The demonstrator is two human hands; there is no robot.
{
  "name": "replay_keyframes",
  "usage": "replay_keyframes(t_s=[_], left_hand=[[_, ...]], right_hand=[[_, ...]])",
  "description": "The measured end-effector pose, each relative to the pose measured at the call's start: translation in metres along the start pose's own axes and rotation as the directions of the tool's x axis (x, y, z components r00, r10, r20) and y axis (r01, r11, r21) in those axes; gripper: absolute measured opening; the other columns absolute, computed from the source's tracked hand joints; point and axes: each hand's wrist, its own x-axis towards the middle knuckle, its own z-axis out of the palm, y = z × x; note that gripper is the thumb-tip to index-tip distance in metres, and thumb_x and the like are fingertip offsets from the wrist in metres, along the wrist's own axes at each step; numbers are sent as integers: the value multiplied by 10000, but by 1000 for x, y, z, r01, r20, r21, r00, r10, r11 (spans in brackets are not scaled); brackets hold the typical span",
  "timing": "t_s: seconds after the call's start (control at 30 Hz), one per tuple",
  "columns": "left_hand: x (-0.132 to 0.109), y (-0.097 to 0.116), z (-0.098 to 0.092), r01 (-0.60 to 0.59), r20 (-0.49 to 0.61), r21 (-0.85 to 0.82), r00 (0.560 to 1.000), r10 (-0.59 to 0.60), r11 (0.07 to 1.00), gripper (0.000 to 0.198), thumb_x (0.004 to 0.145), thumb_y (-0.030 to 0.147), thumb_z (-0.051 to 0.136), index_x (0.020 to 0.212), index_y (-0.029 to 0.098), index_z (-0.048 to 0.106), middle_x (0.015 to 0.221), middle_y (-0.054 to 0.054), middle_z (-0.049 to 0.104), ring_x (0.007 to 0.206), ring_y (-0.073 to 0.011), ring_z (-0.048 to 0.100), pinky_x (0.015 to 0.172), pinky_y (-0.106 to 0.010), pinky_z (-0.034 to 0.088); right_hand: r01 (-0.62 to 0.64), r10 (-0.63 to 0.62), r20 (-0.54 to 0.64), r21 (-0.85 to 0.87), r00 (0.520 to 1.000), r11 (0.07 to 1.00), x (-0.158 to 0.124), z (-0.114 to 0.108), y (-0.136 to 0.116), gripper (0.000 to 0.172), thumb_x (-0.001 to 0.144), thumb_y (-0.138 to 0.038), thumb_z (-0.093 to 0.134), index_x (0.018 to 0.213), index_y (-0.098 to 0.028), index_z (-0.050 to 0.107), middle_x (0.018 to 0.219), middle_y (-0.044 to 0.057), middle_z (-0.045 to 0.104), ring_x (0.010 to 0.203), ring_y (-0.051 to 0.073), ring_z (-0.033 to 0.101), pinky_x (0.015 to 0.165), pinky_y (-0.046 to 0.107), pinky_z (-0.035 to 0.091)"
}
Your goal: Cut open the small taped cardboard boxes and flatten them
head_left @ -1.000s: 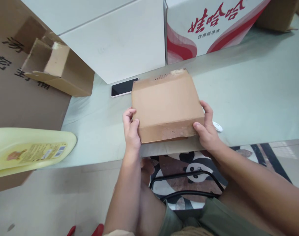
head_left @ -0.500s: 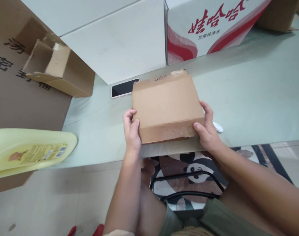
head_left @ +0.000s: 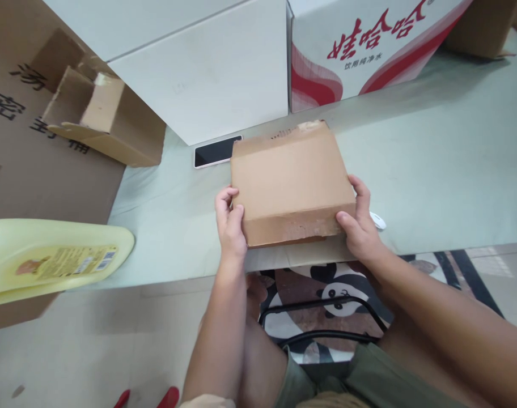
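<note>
A flat brown cardboard box [head_left: 292, 178] is held between my two hands near the table's front edge, its far edge torn. My left hand [head_left: 232, 226] grips its left side, thumb at the near left corner. On the right side my right hand [head_left: 360, 221] grips it, thumb on the near face and fingers along the side. Behind the box's far left corner lies a dark-screened phone [head_left: 216, 152], partly covered from view. A small white object [head_left: 377, 221] shows just beyond my right hand; most of it is hidden.
Along the back of the pale green table [head_left: 432, 170] stand a white box [head_left: 211, 73] and a white box with red lettering [head_left: 360, 62]. An open carton [head_left: 135, 124] and a yellow bottle [head_left: 58, 258] are at left. Another brown carton [head_left: 479, 28] sits back right.
The view has shifted very slightly. Both hands keep the same hold on the box, which appears a touch further right.
</note>
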Motion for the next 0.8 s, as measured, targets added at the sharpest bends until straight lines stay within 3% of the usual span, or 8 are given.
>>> replay_keyframes(t_s=[0.8], left_hand=[[0,1,1,-3,-27,-12,1000,3,1000,345,740,396,681,1045,265,586,1181,-50,588,1132,-257,558,995,-375,436]], right_hand=[[-1,1,-17,-23,1000,1000,0,0,2,788,942,-701,461,1565,-324,159,1602,121,385,1431,341,470,1150,527,448]])
